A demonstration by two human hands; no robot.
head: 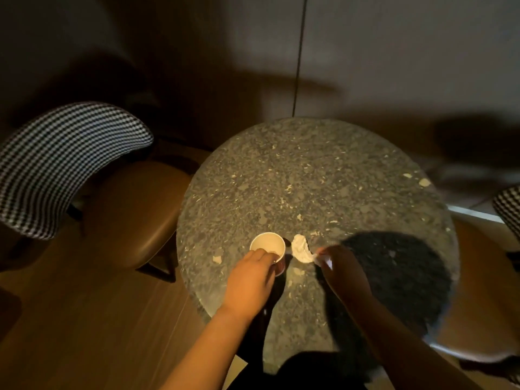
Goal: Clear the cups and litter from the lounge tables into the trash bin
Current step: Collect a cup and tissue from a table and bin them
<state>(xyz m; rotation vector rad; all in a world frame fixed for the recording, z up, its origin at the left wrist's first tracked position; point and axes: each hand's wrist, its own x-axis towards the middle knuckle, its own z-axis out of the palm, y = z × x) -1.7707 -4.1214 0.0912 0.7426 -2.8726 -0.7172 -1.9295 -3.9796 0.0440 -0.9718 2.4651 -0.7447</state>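
Two bits of litter sit near the table's [309, 170] near edge. My left hand [249, 282] curls its fingers over the paper cup's [267, 247] rim, and my right hand [343, 268] pinches the crumpled tissue [301, 249] beside it. A rim-only hold could tip the cup and spill any dregs.

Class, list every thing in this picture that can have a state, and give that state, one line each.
Cup: upright, no lid, held at its near rim.
Tissue: crumpled, pinched at one end.
Left grip: fingers curled over the cup's rim.
Right grip: pinching the tissue.
Table: bears the cup, partly shadowed.
Chair: upright, beside the table.
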